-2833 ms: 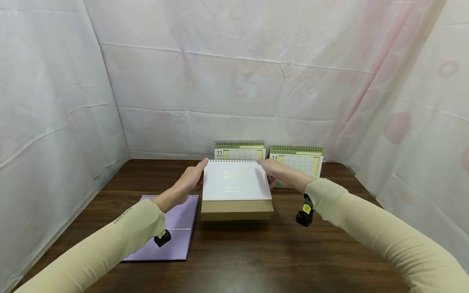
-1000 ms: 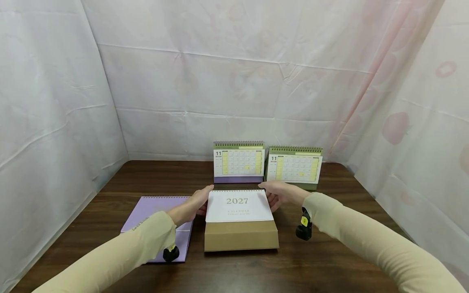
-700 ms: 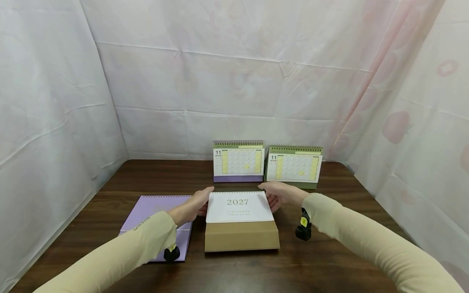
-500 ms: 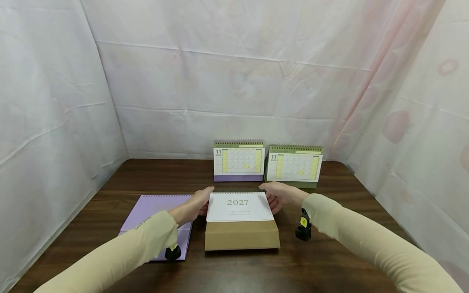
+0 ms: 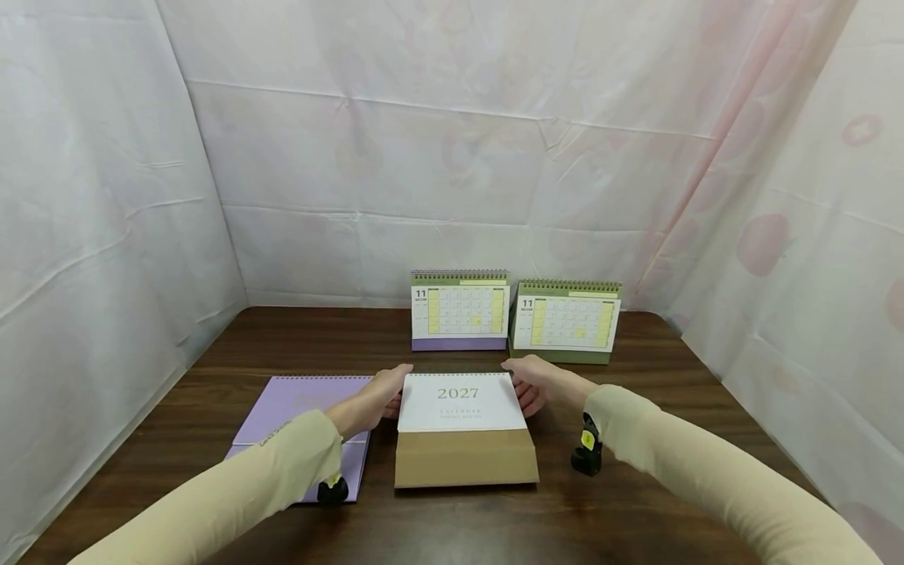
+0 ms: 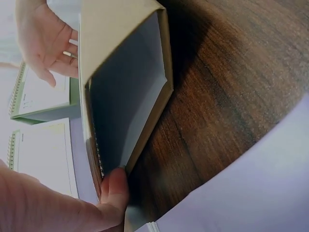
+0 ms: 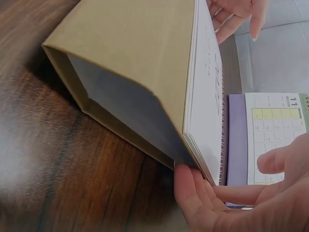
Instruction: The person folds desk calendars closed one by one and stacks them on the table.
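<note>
A desk calendar with a white 2027 cover and a tan-gold base stands in the middle of the dark wooden table. My left hand is at its left side near the spiral spine, its fingertips touching the edge in the left wrist view. On the opposite side, my right hand has its fingers against the right edge and its thumb spread away. Both wrist views look into the hollow, grey-lined triangular stand. Behind it, upright, are a purple-based calendar and a green one, each showing month 11.
A lilac desk calendar lies at the left, partly under my left forearm. Pale hanging cloth encloses the table at the back and sides.
The 2027 calendar came toward me, lowered onto the table between both hands, uncovering the calendars behind. Over the last second it barely moves; the right hand has shifted slightly down.
</note>
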Demonstrator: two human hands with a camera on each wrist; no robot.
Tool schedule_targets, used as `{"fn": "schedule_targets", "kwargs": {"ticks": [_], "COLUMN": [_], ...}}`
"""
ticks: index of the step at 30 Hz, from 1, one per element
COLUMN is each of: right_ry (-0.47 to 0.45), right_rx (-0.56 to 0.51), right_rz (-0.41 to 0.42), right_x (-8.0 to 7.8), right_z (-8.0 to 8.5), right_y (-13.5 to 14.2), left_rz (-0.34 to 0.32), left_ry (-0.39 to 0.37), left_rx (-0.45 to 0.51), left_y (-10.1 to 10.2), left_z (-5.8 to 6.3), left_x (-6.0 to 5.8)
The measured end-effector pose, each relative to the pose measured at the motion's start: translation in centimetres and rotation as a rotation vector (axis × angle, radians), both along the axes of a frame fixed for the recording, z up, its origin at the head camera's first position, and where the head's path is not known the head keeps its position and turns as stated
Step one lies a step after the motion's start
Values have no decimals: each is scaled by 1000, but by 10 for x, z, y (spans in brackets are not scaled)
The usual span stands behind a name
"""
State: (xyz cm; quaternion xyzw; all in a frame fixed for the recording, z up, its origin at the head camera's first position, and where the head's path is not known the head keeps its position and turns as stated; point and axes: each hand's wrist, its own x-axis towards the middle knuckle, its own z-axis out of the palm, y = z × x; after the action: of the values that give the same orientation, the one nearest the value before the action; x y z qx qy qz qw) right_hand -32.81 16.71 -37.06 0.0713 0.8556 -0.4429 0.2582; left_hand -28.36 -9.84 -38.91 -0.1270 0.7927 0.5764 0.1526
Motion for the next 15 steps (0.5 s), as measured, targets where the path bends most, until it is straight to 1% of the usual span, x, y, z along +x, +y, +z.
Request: {"fn": "schedule_targets", "kwargs": {"ticks": [2,4,5,6,7,8,9,11,12,13,14,15], "right_ry": [24,92,149,227,328,436,547,732,802,848,871,886], "right_rx": [8,49,90,132,178,226,276,373,403,441,475,514], "right_rz": [-8,-3,17,51,87,128,172,268,316,359,410,455], "right_x": [2,6,8,10,13,17,20,28,32,37,41,45], "right_z": [-1,-3,-4,-6,-9,-11,-14,-21,-24,-27,-30,-33], "right_y": [0,1,1,1,1,1,0,-1,-2,-4,-6,-7], "left_rz": [-5,-24,-48,-80,-122,-178,-252,-422,-506,-588,-665,-734], "left_ry": [-1,14,32,58,90,136,193,316,368,417,463,491], "left_rx": [4,-23,-58,-99,-158,-231,-316,-504,-587,-672,-741,-801], "left_y": [0,0,-1,-1,-1,-2,-2,-2,-1,1,2,4], "left_z": [1,2,3,5,7,10,12,14,14,14,13,11], "left_x": [1,2,3,5,6,7,9,12,13,16,18,20]}}
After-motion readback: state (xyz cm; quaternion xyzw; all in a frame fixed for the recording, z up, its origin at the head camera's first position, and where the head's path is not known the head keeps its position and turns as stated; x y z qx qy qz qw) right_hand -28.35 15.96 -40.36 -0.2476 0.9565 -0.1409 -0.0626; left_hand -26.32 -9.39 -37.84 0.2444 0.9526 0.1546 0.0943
